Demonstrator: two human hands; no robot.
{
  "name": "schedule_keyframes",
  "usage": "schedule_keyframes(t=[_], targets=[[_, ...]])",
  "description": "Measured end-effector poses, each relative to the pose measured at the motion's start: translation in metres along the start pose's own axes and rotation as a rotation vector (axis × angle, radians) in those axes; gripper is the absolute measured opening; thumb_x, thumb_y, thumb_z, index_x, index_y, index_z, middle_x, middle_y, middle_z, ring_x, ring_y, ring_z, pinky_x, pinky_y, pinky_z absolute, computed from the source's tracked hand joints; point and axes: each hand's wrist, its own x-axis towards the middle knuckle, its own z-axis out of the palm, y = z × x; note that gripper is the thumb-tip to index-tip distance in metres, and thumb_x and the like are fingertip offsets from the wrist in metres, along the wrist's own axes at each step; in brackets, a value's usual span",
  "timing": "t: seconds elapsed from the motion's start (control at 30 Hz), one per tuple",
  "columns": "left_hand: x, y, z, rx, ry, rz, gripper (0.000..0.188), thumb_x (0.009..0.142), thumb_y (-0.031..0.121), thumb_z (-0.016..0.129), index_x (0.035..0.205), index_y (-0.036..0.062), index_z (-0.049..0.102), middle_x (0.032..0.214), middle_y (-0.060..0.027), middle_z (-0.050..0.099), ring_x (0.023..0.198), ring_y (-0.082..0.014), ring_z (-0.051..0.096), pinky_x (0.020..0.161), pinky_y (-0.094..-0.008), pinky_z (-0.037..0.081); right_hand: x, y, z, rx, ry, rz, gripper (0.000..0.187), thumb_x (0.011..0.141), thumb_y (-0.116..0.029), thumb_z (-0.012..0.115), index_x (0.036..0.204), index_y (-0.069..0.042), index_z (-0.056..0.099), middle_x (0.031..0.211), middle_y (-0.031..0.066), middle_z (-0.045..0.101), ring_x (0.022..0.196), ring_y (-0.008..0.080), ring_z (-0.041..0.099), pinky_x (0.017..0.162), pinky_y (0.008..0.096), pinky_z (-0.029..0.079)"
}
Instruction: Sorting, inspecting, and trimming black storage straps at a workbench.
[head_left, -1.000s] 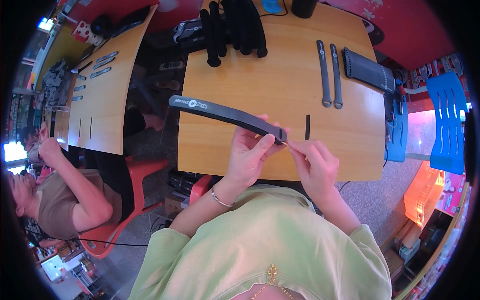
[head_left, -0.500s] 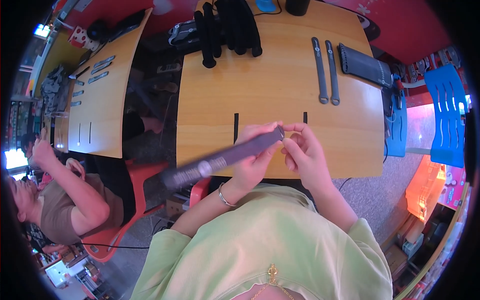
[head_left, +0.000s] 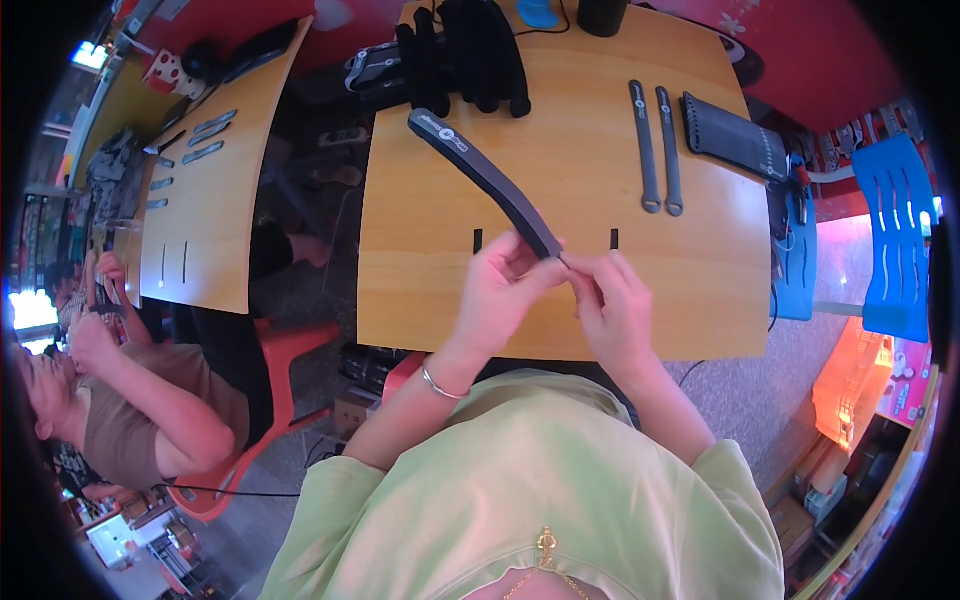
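A long dark grey strap (head_left: 485,175) with pale print and a black edge curves up and to the left over the table. It may be several layers; I cannot tell. My left hand (head_left: 497,303) is closed around its near end, thumb on one side and fingers on the other. My right hand (head_left: 614,308) pinches at the very tip of that end, its fingertips almost touching the left thumb. Two separate grey straps with ring-shaped ends, a left one (head_left: 645,150) and a right one (head_left: 669,155), lie side by side farther right on the table.
A stack of grey straps (head_left: 735,138) rests at the table's right edge. Black straps (head_left: 470,60) are heaped at the far left, near a dark cup (head_left: 602,15). Short black strips mark the wooden table (head_left: 690,290). Another person (head_left: 160,400) sits at the left.
The strap has swung from pointing toward the lower left to pointing up and away over the table. My left hand has turned with it; both hands remain at its near end.
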Motion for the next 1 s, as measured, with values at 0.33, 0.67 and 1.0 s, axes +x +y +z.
schedule_keyframes(t=[0.33,0.67,1.0], targets=[[-0.004,-0.002,-0.011,0.209,-0.184,-0.029,0.041,0.085,-0.004,0.060,0.125,-0.0033,0.048,0.109,-0.0088,0.061,0.100,-0.0141,0.059,0.089,-0.0277,0.049,0.005,-0.009,-0.021,-0.157,-0.142,-0.066,0.010,0.080,-0.005,0.064,0.090,-0.008,0.063,0.077,0.0071,0.056,0.060,0.0230,0.058,0.050,0.0314,0.045],[-0.017,0.008,-0.008,0.105,-0.134,-0.177,0.023,0.087,0.003,0.059,0.109,-0.0054,0.060,0.098,-0.0090,0.065,0.093,-0.0145,0.063,0.086,-0.0276,0.051,0.015,-0.020,-0.045,-0.149,-0.288,-0.111,0.030,0.069,-0.015,0.076,0.098,-0.012,0.066,0.084,0.0036,0.057,0.058,0.0183,0.056,0.051,0.0298,0.045],[-0.024,0.008,-0.007,0.134,-0.177,-0.192,0.024,0.087,0.004,0.060,0.109,-0.0062,0.060,0.098,-0.0089,0.065,0.093,-0.0147,0.063,0.086,-0.0273,0.051,0.009,0.005,-0.021,0.333,-0.217,0.072,0.015,0.077,0.000,0.067,0.091,-0.006,0.067,0.095,0.0061,0.064,0.068,0.0093,0.056,0.055,0.0223,0.044]])
